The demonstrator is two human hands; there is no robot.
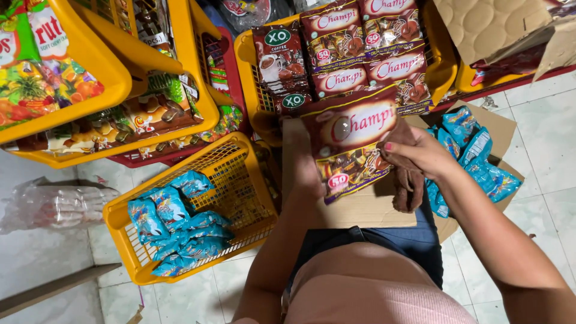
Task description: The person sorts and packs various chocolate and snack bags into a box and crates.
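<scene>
Brown and glossy, a large bag of chocolate candy [350, 144] stands upright in front of the person, held from behind by the left hand [300, 157], whose fingers are hidden behind the pack, so how tightly they close cannot be told. The right hand [420, 153] presses a brown cloth [408, 174] against the bag's right edge, fingers closed over the cloth, the rest of the cloth hanging down below the hand. Under both hands lies a flat sheet of cardboard [360, 210] across the person's lap. Just beyond the held bag, a yellow basket [247, 60] holds more bags of the same chocolate candy beside dark coffee-candy packs [279, 60]. Right of the cloth hand, blue snack packets [480, 162] lie on cardboard on the floor. Left of the holding hand, another yellow basket [120, 210] on the tiled floor contains similar blue packets.
</scene>
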